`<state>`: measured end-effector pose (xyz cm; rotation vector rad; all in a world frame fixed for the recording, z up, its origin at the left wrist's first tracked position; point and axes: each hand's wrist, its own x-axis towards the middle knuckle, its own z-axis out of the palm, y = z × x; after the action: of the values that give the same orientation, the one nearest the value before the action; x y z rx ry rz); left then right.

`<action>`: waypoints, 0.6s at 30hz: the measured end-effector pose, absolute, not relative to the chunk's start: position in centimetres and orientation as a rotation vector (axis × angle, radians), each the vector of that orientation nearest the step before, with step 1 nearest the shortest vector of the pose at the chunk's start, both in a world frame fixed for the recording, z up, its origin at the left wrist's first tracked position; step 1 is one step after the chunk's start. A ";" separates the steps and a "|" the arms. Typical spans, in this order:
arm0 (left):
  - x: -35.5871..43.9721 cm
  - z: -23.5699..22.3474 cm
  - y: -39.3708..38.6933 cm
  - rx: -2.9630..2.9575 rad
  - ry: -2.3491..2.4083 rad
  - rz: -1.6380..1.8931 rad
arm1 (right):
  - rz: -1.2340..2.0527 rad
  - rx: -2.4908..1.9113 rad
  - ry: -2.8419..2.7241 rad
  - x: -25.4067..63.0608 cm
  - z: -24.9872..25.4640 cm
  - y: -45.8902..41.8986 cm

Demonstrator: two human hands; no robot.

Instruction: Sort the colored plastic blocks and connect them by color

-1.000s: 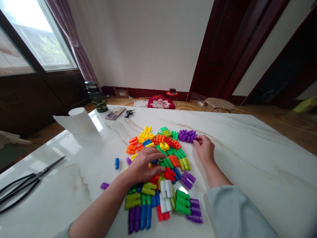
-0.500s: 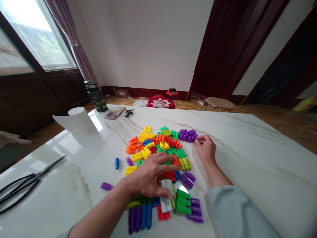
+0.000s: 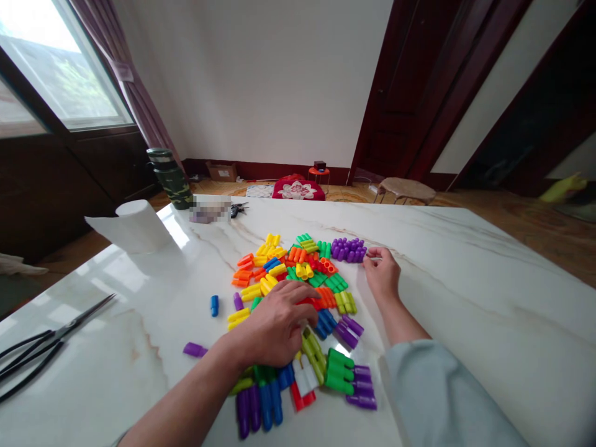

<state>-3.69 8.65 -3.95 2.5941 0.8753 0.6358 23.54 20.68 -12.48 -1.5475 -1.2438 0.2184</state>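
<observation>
Bullet-shaped plastic building blocks in several colours lie heaped on the white marble-patterned table. My left hand is over the middle of the heap, palm down, its fingers bent towards the red and orange blocks. Its fingertips are partly hidden, so what they hold cannot be made out. At the far right of the heap, the thumb and fingers of my right hand close on the right end of a cluster of purple blocks. Below my left hand are a white block and a green block.
Black-handled scissors lie at the left. A paper roll, a camouflage flask, a blurred-out flat object and keys stand or lie at the far left. A loose blue block sits left of the heap.
My left hand's spread fingers have drawn in and moved off the white block, which now lies tilted and in view. My right hand stays at the purple cluster. The view has shifted slightly.
</observation>
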 end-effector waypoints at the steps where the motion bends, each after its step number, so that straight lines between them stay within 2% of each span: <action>1: -3.4 -3.7 8.4 2.589 0.884 0.649 | 0.215 -1.549 -1.246 23.5 -12.5 20.7; 5: -1.4 -2.7 6.6 2.575 0.769 0.556 | 0.212 -1.539 -1.261 23.4 -12.6 20.8; 9: 1.0 -3.6 4.8 2.610 0.664 0.363 | 0.216 -1.535 -1.274 23.4 -12.7 20.8; 14: 3.0 -6.2 3.9 2.655 0.817 0.341 | 0.209 -1.544 -1.289 23.3 -12.7 20.8; 18: 3.6 -6.6 3.9 2.700 0.943 0.315 | 0.228 -1.544 -1.274 23.4 -12.5 20.7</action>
<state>3.60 3.95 -6.58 2.6998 0.9428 0.3145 23.35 20.69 -12.54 -1.5435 -1.2742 0.2279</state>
